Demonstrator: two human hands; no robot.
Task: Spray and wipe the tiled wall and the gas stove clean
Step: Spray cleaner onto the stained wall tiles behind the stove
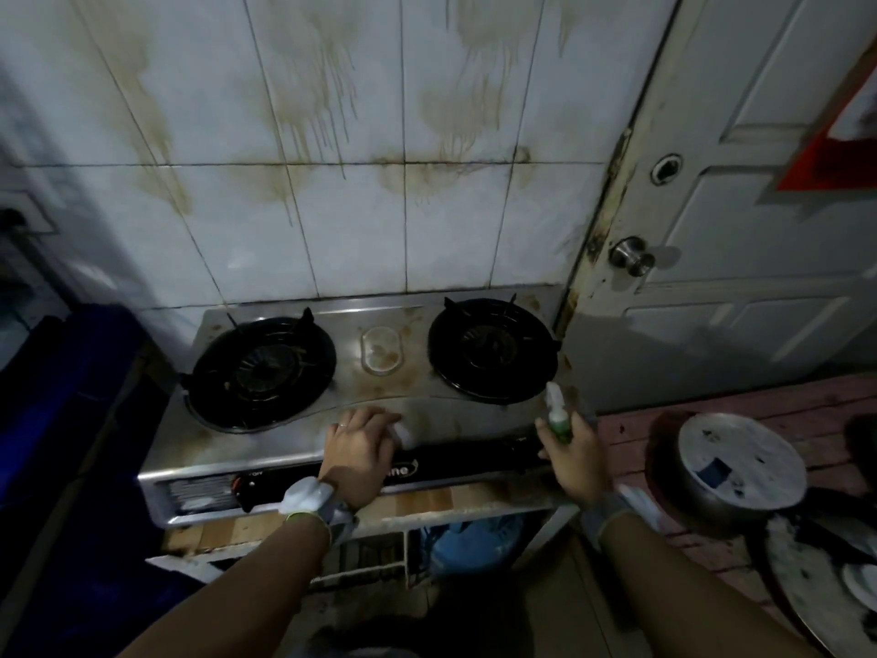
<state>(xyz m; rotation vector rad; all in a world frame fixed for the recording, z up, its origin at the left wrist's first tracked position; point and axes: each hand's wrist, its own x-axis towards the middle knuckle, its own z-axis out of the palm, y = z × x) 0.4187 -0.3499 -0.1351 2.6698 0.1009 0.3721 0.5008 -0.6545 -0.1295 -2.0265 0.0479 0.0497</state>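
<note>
Wiping the gas stove looks like the step in hand, while the tiled wall behind it carries brown drip streaks that seem not yet dealt with. Around the left burner the steel shows greasy marks, so strokes should run right up to its rim. The left hand lies on the front strip of the top, between the burners, with its fingers bent over a white cloth and pressing it onto the steel. Firm, overlapping passes toward the front edge would lift the film rather than smear it. Just beyond, rusty stains surround the small oval dish and probably need fresh spray and a short soak. Near the right burner, the right hand is wrapped round a green spray bottle, its white nozzle up and pointing away from the person. Keep the mist off the burner heads.
</note>
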